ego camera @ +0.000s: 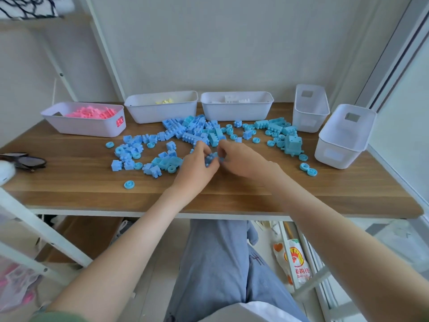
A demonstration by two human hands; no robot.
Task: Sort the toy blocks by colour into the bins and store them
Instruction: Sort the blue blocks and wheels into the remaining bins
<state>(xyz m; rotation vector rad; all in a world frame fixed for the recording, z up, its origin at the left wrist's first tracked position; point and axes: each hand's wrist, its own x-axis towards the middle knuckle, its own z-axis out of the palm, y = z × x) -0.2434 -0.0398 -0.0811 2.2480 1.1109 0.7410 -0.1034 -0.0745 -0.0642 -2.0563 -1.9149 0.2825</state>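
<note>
Several loose blue blocks (199, 131) and blue wheels lie spread over the middle of the wooden table (92, 177). My left hand (197, 166) and my right hand (241, 159) meet at the table's centre, both with curled fingers around a small clump of blue blocks (212, 158) between them. A white bin with pink blocks (86, 119) stands at the back left. Beside it a bin with yellow blocks (162, 109), then a bin with white blocks (236, 105). Two empty white bins (310, 108) (343, 138) stand at the right.
Dark sunglasses (25, 161) lie at the table's left edge. A single blue wheel (129, 184) sits near the front. White shelf rails frame both sides. Below the table are my legs and a printed plastic bag (294, 259).
</note>
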